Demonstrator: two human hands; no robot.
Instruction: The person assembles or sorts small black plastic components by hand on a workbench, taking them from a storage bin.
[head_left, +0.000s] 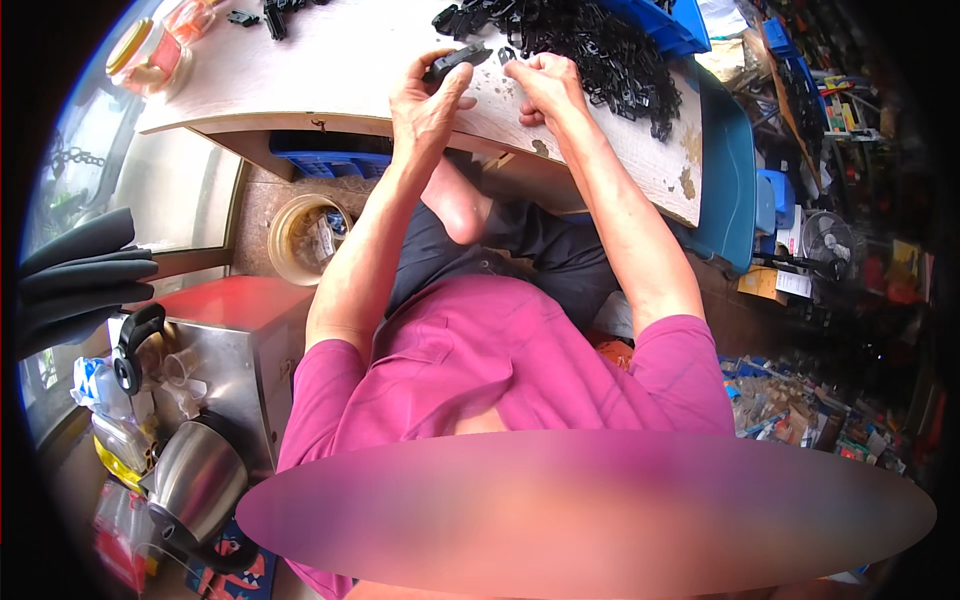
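Note:
Both my hands are over the near edge of a pale, worn table [350,75]. My left hand [423,105] grips a black elongated plastic part [455,63] between thumb and fingers, its narrow end pointing right. A short gap away, my right hand [548,88] pinches a small black piece [507,55] at its fingertips. The exact kind of either part is too small to make out. Beyond and to the right of my right hand spreads a large heap of black plastic parts [590,65].
A blue crate [665,25] stands behind the heap; a teal bin [730,160] adjoins the table's right end. Far left are a lidded jar [145,55] and several black parts [272,18]. A bucket [285,240], a red-topped metal cabinet [240,300] and a steel kettle [200,475] stand lower left.

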